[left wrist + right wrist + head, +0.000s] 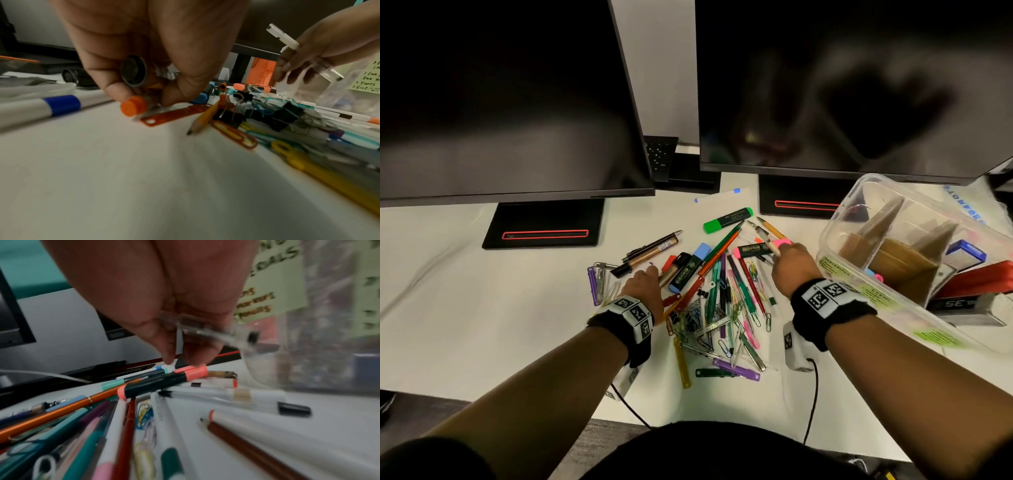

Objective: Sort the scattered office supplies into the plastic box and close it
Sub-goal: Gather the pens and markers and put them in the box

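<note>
Right hand (789, 265) pinches a clear pen (213, 331), reaching w/ free fingertips at the pink-capped highlighter (162, 381) just beneath. Plastic box (839, 219) sits at the desk's right edge, open, tilted toward the pile, directly right of that hand, so right hand is nearer; pen's long axis runs roughly toward the box. Left hand (643, 286) curls round an orange-capped marker (133, 108) and a dark round cap at pile's left side. Box notes read "MATERIALS", "ITEMS", approx. "markers, pencils". Green highlighter (727, 219): print too small.

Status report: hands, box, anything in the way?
Left hand grips markers; right hand holds a clear pen. Box open, tilted. Pile unsorted.
</note>
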{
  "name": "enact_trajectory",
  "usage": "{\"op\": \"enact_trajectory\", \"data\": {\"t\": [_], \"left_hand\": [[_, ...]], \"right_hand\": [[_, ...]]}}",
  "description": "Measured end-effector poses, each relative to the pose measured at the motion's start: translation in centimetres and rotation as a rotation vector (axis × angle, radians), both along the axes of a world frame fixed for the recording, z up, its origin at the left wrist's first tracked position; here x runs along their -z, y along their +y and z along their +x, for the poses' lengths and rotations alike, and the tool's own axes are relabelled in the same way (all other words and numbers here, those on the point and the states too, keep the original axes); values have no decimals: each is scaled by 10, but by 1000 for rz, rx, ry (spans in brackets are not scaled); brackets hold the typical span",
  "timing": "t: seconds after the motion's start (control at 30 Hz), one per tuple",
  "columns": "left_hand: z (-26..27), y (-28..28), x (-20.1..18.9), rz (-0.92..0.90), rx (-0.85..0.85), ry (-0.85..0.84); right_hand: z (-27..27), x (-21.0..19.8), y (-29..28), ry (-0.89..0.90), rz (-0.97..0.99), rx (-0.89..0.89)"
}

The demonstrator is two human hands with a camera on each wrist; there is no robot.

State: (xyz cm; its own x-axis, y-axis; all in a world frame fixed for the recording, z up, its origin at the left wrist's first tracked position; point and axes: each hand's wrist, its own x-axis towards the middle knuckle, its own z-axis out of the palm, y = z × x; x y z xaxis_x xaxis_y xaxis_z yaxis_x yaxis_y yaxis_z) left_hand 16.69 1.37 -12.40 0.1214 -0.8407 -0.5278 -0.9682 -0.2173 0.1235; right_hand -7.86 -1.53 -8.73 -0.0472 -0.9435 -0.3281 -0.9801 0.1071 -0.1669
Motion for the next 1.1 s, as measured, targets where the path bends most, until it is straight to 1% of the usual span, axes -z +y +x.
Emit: {"op": "enact_trajectory", "data": {"t": [0.1,0.17,0.23,0.33,0.43,0.53,0.6,0.7,0.8,0.93,1.0,1.1], "left_hand": [[1,-7,-3,15,-49,11],[3,-12,-5,31,-87,38],[6,-17,-6,30,-125,79],[9,-24,-9,-28,-144,143],[3,-33,-15,-104,-122,173],[-9,-43,-17,-152,-48,188],[-17,-49,-17,-135,20,175],[-25,-53,-12,-80,98,111],[-26,-55,-9,-58,98,109],[-30,-54,-15,-54,102,104],[-31,-51,-16,-53,111,91],[-28,-47,-14,-5,122,64]], "right_hand": [[6,-1,-19,9,11,-23],[8,0,-27,85,55,-120],[7,6,-35,140,119,-177],[4,15,-38,201,183,-175],[1,22,-36,186,112,-146],[-2,23,-34,184,80,-122],[-3,22,-34,184,86,-110],[-1,22,-32,173,95,-94],[-1,22,-32,160,100,-82],[-4,24,-30,176,95,-105],[-5,24,-27,173,104,-85],[-6,21,-23,150,105,-62]]}}
